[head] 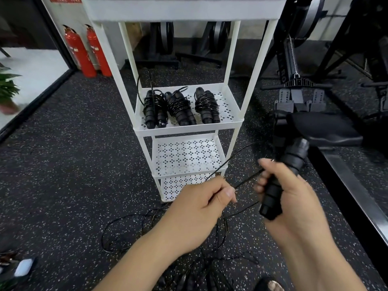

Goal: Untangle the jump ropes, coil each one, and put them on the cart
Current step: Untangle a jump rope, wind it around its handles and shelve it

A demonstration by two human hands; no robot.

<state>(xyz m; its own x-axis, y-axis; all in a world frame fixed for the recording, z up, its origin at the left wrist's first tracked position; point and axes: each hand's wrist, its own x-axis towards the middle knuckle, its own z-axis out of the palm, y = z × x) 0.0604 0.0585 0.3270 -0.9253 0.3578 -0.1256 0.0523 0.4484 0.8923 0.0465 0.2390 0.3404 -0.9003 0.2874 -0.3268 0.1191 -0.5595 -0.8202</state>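
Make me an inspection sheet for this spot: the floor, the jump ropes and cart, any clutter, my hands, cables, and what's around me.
surface: speckled black floor.
job's things: white cart; three coiled ropes on the shelf below its top tray; tangle of ropes on the floor near the person.
clutter: pale object at lower left, unidentifiable.
grippers: left hand pinches the cord; right hand grips a handle.
cables: nothing seen.
surroundings: two fire extinguishers, rowing machine, plant.
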